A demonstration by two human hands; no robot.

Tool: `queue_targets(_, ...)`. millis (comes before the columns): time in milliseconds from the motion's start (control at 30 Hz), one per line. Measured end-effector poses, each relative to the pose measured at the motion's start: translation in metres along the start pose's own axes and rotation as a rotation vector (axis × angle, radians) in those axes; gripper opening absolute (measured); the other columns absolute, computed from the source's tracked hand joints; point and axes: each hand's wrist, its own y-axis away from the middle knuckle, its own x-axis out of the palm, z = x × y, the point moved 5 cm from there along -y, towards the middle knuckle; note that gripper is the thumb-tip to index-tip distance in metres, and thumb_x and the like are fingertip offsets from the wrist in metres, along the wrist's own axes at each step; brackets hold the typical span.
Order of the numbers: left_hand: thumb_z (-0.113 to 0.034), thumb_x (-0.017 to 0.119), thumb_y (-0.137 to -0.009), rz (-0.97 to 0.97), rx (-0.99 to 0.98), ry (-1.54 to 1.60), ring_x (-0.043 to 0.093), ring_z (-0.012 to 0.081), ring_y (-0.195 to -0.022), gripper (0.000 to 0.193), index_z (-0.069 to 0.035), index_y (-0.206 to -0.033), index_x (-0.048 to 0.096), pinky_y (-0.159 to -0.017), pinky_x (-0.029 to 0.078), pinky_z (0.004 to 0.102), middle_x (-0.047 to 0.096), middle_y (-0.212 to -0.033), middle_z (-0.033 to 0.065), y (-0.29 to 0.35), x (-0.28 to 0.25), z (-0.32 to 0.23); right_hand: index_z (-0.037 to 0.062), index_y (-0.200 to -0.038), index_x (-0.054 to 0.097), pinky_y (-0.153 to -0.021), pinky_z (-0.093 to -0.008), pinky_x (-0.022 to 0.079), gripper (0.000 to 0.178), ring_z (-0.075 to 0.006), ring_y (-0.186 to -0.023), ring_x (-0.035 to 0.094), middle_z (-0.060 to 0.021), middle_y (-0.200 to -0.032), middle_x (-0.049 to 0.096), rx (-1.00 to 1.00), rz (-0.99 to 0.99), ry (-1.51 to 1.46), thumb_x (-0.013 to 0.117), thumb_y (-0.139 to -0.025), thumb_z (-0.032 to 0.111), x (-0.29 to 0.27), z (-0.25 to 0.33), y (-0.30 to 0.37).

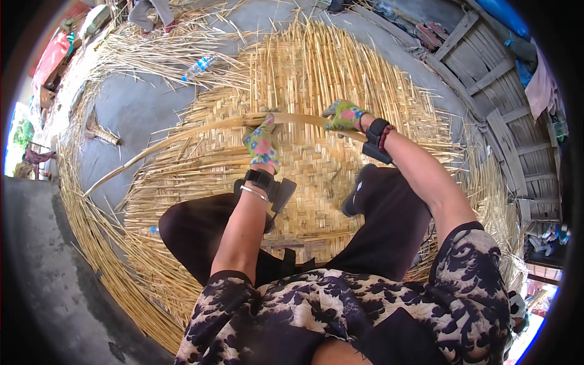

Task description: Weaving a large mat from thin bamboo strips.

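Observation:
Both hands wear floral-patterned gloves. A long, flat split reed strip (298, 118) arches across in front of me, its far end reaching down to the left. My left hand (261, 145) is closed around the strip near its middle. Toward the strip's right part, my right hand (345, 115) grips it with bent fingers. Beneath both hands spreads a woven reed mat (304, 194), tightly plaited in the middle, with loose strip ends fanning out at its edges. I sit on the mat with my knees apart.
Loose reed strips (103, 255) lie in a long bundle along the left. A plastic bottle (199, 67) with a blue label rests among scattered strips. A hand broom (102, 132) lies on the grey floor. Wooden framing (508, 146) stands at the right. Another person's legs (152, 13) show far left.

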Motion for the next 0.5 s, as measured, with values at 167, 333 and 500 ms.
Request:
queue_targets(167,-0.012,0.063,-0.084,0.110,0.012,0.028,0.060,0.0249,-0.099,0.025,0.001,-0.105,0.056,-0.082,0.054,0.0374,0.059,-0.109,0.0135,-0.036,0.018,0.006,-0.0002,-0.099,0.062,-0.038,-0.0236,0.045,0.022,-0.0148,-0.049,0.061,-0.0076,-0.084,0.068,0.170,0.385,-0.521,0.057,-0.084,0.016,-0.019,-0.006,-0.019)
queue_targets(333,-0.025,0.066,-0.082,-0.190,-0.314,0.218,0.060,0.0307,-0.093,0.033,-0.002,-0.104,0.055,-0.081,0.053,0.0422,0.057,-0.107,0.0198,-0.127,-0.035,-0.041,0.0085,-0.088,0.059,-0.049,-0.0315,0.046,0.019,-0.0197,-0.054,0.054,-0.0094,-0.068,0.058,-0.201,-0.187,0.329,0.045,-0.091,0.022,-0.053,-0.035,-0.034)
queue_targets(500,-0.015,0.063,-0.083,-0.034,0.186,-1.028,0.061,0.0211,-0.083,0.031,-0.002,-0.110,0.056,-0.067,0.051,0.0296,0.064,-0.096,0.0113,-0.197,-0.054,-0.074,0.0103,-0.109,0.057,-0.053,-0.0361,0.049,0.026,-0.0245,-0.064,0.062,-0.0120,-0.075,0.061,-0.634,-0.245,0.623,0.043,-0.087,0.009,0.026,-0.106,-0.021)
